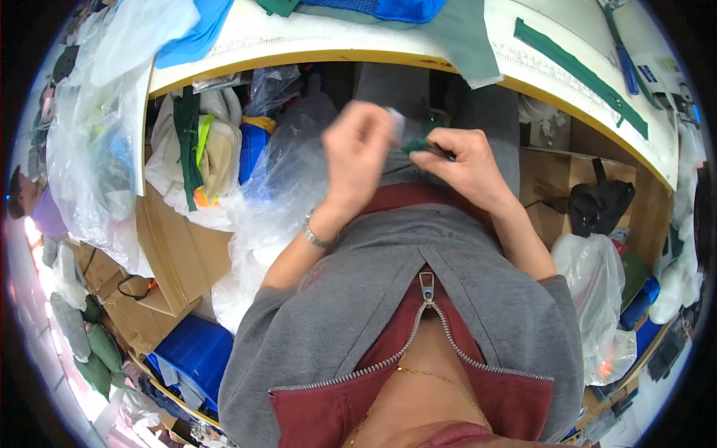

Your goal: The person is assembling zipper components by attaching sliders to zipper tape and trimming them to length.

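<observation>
My left hand (352,155), smeared by motion, is closed in front of my lap, a metal watch band (317,233) on its wrist. A small white thing (396,122) shows at its fingertips, too blurred to name. Just to the right, my right hand (469,163) pinches a small dark green piece of cloth (415,145) between thumb and fingers. A dark, narrow object (446,154) pokes out under those fingers; its kind is hidden. The two hands are close together, below the table's edge.
Ahead curves a white table (336,39) with a yellow edge. On it lie a dark green strip (582,73), grey-green cloth (472,46) and a blue-handled tool (627,71). Clear plastic bags (287,168) hang at my left. Cardboard (179,250) and a black bag (600,200) flank me.
</observation>
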Demonstrator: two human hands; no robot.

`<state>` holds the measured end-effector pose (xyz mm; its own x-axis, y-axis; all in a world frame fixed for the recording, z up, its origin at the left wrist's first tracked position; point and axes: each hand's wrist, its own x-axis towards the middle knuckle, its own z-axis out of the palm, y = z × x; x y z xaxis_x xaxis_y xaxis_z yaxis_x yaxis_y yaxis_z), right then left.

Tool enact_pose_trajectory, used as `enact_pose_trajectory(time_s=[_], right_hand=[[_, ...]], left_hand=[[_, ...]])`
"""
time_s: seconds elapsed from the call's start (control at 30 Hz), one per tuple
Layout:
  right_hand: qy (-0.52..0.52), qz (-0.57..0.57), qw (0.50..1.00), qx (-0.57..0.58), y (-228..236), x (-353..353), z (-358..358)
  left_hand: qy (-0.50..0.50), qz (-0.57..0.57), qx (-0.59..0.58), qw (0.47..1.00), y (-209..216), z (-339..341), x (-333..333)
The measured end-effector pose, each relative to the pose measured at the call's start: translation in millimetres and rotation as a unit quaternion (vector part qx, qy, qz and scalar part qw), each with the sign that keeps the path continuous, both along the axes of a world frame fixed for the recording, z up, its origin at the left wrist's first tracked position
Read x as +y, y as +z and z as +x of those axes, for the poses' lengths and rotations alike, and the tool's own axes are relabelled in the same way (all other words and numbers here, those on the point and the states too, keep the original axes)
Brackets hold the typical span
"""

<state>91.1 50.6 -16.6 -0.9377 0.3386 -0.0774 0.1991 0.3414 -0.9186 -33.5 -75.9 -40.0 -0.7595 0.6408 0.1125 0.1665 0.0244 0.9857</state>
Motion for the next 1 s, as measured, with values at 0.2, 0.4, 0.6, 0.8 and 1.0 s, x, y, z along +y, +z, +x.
enact_pose_trajectory(time_s=[0.2,0.4,0.6,0.8,1.0], right_hand=[[-0.079,-0.269,0.958,-0.056,-4.7,-1.2,31.2],[-0.115,-0.332,0.936,-0.001,-4.7,1.8,18.0],[0.019,-0.299,0.954,0.001,-1.6,21.7,56.2],[0.185,-0.187,0.96,0.095,36.5,36.7,113.7],[0.169,-0.184,0.956,0.152,39.3,32.2,164.1]], left_hand=[[0.062,0.038,-0.127,0.989,-6.5,-76.3,-38.1],[-0.086,-0.036,-0.245,0.965,-15.2,-19.5,-4.9],[-0.31,-0.183,-0.189,0.914,1.7,5.9,24.1],[-0.524,-0.142,-0.053,0.838,24.3,66.4,96.1],[-0.727,-0.078,0.058,0.679,-29.5,167.8,166.3]])
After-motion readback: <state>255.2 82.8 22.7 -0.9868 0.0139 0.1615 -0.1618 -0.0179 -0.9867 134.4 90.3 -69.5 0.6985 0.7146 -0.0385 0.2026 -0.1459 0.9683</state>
